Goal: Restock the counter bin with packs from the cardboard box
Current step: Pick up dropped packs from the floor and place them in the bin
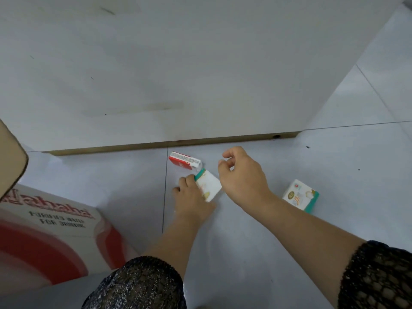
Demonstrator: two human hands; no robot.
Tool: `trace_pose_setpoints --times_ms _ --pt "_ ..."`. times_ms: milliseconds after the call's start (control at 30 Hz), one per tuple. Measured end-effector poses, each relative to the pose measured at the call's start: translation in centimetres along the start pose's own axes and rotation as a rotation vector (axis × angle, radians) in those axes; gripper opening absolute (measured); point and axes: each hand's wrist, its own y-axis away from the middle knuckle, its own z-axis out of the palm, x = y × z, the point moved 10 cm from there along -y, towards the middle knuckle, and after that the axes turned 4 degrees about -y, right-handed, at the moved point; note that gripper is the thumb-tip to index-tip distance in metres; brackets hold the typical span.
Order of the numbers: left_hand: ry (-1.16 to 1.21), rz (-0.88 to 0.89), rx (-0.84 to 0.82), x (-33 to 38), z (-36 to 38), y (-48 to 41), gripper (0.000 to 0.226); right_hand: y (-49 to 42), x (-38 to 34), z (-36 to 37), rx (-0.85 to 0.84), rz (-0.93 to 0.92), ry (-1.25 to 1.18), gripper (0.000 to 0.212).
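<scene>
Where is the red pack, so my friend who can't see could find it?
Find the big white counter panel and its brown bottom edge. The red pack lies on the grey floor just below that edge. It is the only red one: the gripped pack in the left hand and the loose pack farther right are white and teal.

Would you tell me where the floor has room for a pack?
Bare tile lies between the cardboard box and the left hand, and right of the loose pack. Crowded: red pack, held pack and right hand by the counter base.
</scene>
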Motion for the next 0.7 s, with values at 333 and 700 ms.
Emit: trace_pose_setpoints --times_ms 333,700 --pt "0.669 0.231 0.413 11.3 -18.3 3.0 0.077 1.0 -11.5 -11.8 0.32 -0.312 0.017 0.026" --pt "0.497 0.351 0.487 18.6 -38.4 12.7 0.07 10.0 -26.9 -27.5 0.431 -0.448 -0.076 0.028"
